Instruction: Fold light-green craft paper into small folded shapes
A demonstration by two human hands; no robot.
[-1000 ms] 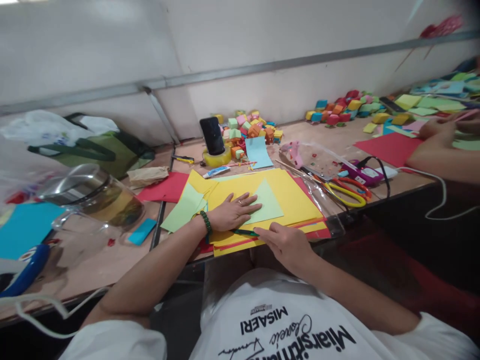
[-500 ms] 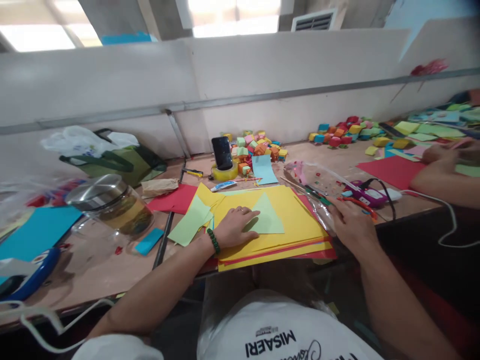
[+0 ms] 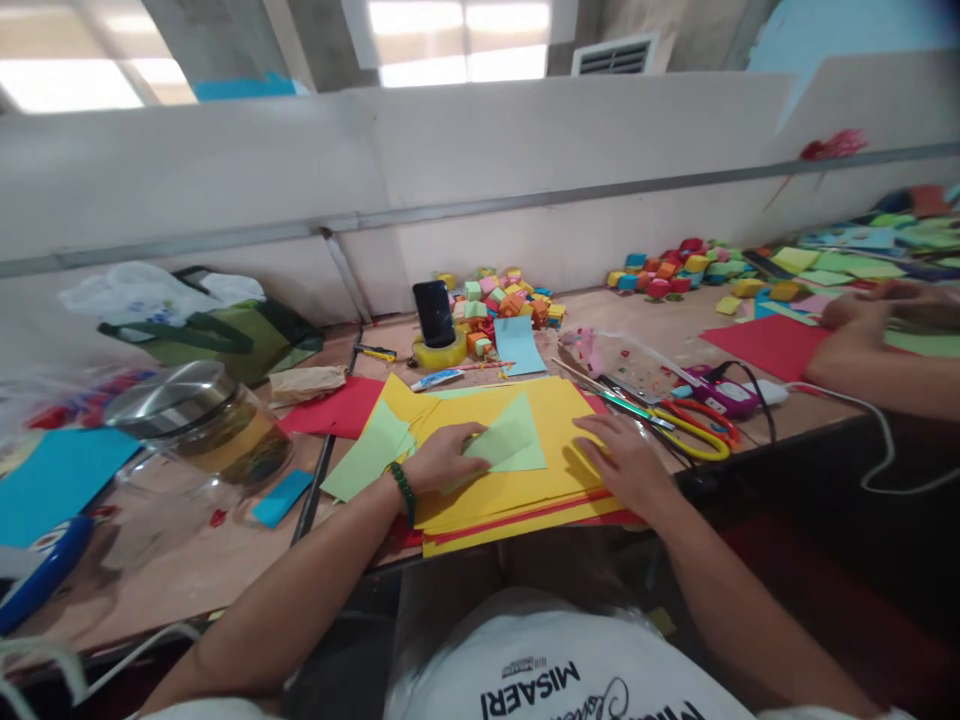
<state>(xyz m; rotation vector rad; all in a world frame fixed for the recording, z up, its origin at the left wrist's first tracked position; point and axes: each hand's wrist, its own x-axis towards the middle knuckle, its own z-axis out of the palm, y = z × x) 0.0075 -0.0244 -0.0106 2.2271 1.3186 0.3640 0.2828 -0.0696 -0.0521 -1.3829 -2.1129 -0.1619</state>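
A piece of light green paper (image 3: 521,440) with a pointed top lies over a stack of yellow paper sheets (image 3: 566,405) in front of me. My left hand (image 3: 446,458), with a green bead bracelet at the wrist, has its thumb and fingers closed at the left side of the green piece. Over the stack's right part is my right hand (image 3: 626,458), its fingers apart and nothing in them. Scissors with yellow handles (image 3: 701,442) lie just beyond it. Another light green sheet (image 3: 367,455) rests to the left of the stack.
Small coloured paper cubes (image 3: 510,305) are heaped behind a phone (image 3: 433,313) propped on a tape roll (image 3: 440,352). A lidded glass jar (image 3: 244,440) stands at left. Purple device (image 3: 720,392) and red-handled tool (image 3: 705,418) lie right. Another person's hand (image 3: 874,305) works at far right.
My right hand has left the scissors and moved left over the yellow stack. My left hand's fingers have drawn in at the green piece. The view has shifted slightly.
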